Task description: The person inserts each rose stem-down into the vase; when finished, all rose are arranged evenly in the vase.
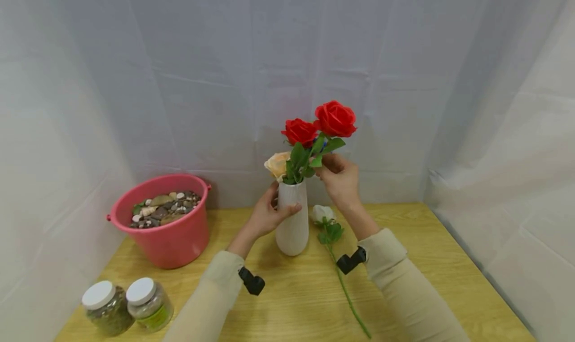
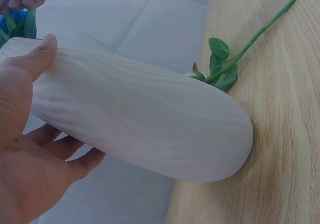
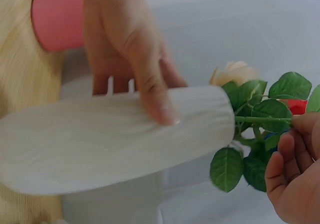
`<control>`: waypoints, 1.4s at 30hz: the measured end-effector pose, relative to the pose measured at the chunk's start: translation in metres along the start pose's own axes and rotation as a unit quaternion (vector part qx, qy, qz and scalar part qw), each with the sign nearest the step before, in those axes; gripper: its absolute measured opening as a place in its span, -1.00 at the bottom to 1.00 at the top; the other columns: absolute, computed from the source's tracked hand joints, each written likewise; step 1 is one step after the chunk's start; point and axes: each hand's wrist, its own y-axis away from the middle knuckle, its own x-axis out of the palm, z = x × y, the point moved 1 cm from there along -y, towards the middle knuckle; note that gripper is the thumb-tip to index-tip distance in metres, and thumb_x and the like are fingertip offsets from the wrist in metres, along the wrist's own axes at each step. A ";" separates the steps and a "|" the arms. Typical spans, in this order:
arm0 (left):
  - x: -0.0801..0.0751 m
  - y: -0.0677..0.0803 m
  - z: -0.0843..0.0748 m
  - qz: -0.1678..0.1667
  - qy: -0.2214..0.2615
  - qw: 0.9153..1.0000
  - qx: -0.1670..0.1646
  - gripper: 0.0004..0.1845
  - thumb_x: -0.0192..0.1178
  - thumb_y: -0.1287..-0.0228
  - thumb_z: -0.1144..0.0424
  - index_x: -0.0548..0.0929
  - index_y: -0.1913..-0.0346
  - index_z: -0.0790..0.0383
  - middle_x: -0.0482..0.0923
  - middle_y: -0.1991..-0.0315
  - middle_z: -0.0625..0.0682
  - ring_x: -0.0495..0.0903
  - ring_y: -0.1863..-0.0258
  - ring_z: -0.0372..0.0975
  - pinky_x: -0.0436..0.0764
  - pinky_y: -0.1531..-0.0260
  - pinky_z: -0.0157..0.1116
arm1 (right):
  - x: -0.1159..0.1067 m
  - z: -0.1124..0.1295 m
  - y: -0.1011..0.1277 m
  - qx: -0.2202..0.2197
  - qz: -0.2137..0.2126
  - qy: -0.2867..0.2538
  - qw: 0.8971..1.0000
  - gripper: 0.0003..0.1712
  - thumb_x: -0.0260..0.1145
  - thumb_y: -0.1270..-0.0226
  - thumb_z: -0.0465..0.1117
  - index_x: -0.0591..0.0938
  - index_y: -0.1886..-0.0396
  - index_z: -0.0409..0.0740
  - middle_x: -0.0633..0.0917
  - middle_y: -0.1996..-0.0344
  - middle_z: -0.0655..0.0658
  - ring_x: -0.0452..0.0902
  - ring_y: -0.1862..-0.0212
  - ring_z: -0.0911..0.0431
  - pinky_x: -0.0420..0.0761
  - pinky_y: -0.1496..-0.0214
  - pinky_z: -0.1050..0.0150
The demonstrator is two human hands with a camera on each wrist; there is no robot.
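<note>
A white ribbed vase (image 1: 293, 232) stands on the wooden table, gripped near its upper part by my left hand (image 1: 265, 216). The thumb lies across the front and the fingers go round the far side. My right hand (image 1: 340, 179) is just above the rim, pinching a green stem (image 3: 262, 119) that runs into the vase mouth. Above that hand rises a large red rose (image 1: 336, 119). A second red rose (image 1: 299, 132) and a peach rose (image 1: 277, 165) lean over the rim among green leaves (image 3: 226, 169). Something blue shows partly behind the leaves.
On the table right of the vase lies a white rose (image 1: 323, 214) with a long stem. A pink bucket (image 1: 175, 244) of pebbles and shells stands at left. Two white-lidded jars (image 1: 110, 312) sit near the front left. Pale sheeting (image 1: 215, 82) encloses the table.
</note>
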 end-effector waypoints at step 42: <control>0.000 0.000 0.000 -0.008 -0.016 1.000 0.004 -0.10 0.42 -0.37 0.13 0.19 -0.64 0.19 0.42 -0.48 0.32 0.49 -0.43 0.20 0.57 -0.33 0.19 | 0.002 -0.037 0.012 0.033 0.058 0.100 0.993 -0.62 0.51 -0.35 -0.18 0.78 -0.13 -0.18 0.84 0.29 -0.27 0.62 0.47 0.26 0.60 0.37 0.35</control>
